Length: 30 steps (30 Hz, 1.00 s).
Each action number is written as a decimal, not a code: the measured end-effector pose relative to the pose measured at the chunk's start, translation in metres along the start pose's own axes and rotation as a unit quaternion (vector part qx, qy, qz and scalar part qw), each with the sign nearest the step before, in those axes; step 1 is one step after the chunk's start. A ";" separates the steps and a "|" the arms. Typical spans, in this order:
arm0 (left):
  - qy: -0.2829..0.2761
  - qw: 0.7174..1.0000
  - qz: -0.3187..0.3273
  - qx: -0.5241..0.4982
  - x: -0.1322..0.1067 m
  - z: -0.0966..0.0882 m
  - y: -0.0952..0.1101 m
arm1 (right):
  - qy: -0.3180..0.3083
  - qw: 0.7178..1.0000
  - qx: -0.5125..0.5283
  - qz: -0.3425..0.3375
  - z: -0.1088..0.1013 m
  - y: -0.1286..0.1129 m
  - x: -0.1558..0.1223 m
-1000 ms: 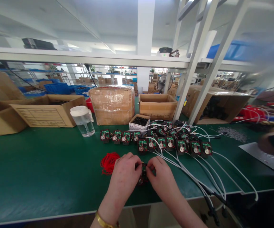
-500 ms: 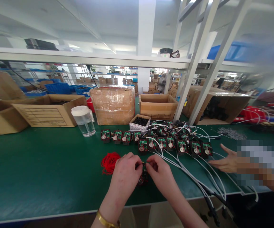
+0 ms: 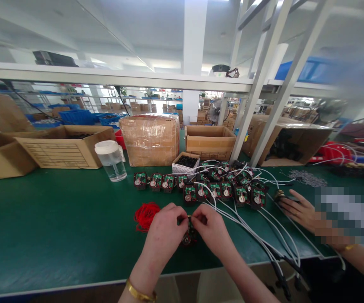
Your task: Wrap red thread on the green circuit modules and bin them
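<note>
My left hand [image 3: 166, 229] is closed in a pinch at the upper end of a small black circuit-board unit [image 3: 187, 239], which has a round silvery disc and red wires. My right hand [image 3: 209, 227] pinches at the same end from the other side; whatever lies between its fingertips is too small to make out. A tiny brass-coloured piece shows between the two pinches. Most of the unit is hidden by my fingers. Beside my left hand lies a bundle of red wires [image 3: 146, 215] on the green table [image 3: 59, 227].
Similar units [image 3: 215, 190] stand in rows beyond my hands, with white cables [image 3: 251, 235] running right. A co-worker's hand [image 3: 300, 210] is on a unit at the right. Behind are a water jug [image 3: 111, 162], a box of black parts [image 3: 185, 165], cartons [image 3: 150, 141] and a metal post [image 3: 260, 97].
The co-worker's hand, earlier open, now has hold of the unit from the right end of the row. My hands have shifted slightly left with the unit, still pinching.
</note>
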<state>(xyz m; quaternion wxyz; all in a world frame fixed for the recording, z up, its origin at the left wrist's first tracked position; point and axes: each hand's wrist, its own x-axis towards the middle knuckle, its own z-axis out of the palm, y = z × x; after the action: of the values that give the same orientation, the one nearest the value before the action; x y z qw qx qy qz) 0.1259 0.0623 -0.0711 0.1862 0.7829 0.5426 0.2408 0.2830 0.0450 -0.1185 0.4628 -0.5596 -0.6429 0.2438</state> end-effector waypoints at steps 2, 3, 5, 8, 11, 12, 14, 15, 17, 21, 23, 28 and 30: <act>0.000 1.000 -0.006 -0.016 -0.001 0.000 -0.002 | 0.000 1.000 0.007 0.002 0.000 0.000 0.000; 0.000 1.000 -0.010 -0.022 -0.001 0.000 -0.002 | 0.001 1.000 0.011 0.003 0.000 0.000 -0.001; 0.000 0.999 -0.017 -0.031 -0.001 -0.001 -0.002 | 0.002 1.000 0.016 0.004 0.000 0.000 -0.001; 0.003 0.999 -0.024 -0.040 -0.002 -0.003 -0.003 | 0.004 1.000 0.018 0.005 0.000 0.001 -0.002; 0.006 0.998 -0.028 -0.057 -0.004 -0.004 -0.007 | 0.006 1.000 0.015 0.005 0.001 0.001 -0.002; 0.008 0.997 -0.029 -0.065 -0.005 -0.004 -0.008 | 0.007 1.000 0.015 0.004 0.001 0.001 -0.003; 0.012 0.996 -0.036 -0.083 -0.007 -0.002 -0.011 | 0.009 1.000 0.016 0.004 0.001 0.001 -0.003; 0.016 0.995 -0.041 -0.093 -0.007 -0.001 -0.012 | 0.009 1.000 0.017 0.004 0.002 0.001 -0.004; 0.025 0.992 -0.057 -0.110 -0.008 0.003 -0.014 | 0.010 1.000 0.019 0.007 0.002 0.001 -0.004; 0.047 0.986 -0.081 -0.141 -0.010 0.012 -0.019 | 0.006 1.000 0.019 0.015 0.003 0.003 -0.003; 0.045 0.980 -0.092 -0.169 -0.011 0.016 -0.023 | 0.004 1.000 0.017 0.020 0.003 0.004 -0.002; 0.018 0.961 -0.121 -0.249 -0.012 0.020 -0.036 | 0.007 0.999 0.021 0.025 0.004 0.004 -0.003; 0.010 0.956 -0.128 -0.265 -0.012 0.019 -0.040 | 0.006 0.999 0.025 0.028 0.004 0.004 -0.004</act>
<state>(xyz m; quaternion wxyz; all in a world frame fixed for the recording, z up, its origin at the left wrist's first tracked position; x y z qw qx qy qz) 0.1031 0.0642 -0.1113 0.4106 0.6271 0.5565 0.3583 0.2812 0.0431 -0.1246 0.4736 -0.5669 -0.6181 0.2689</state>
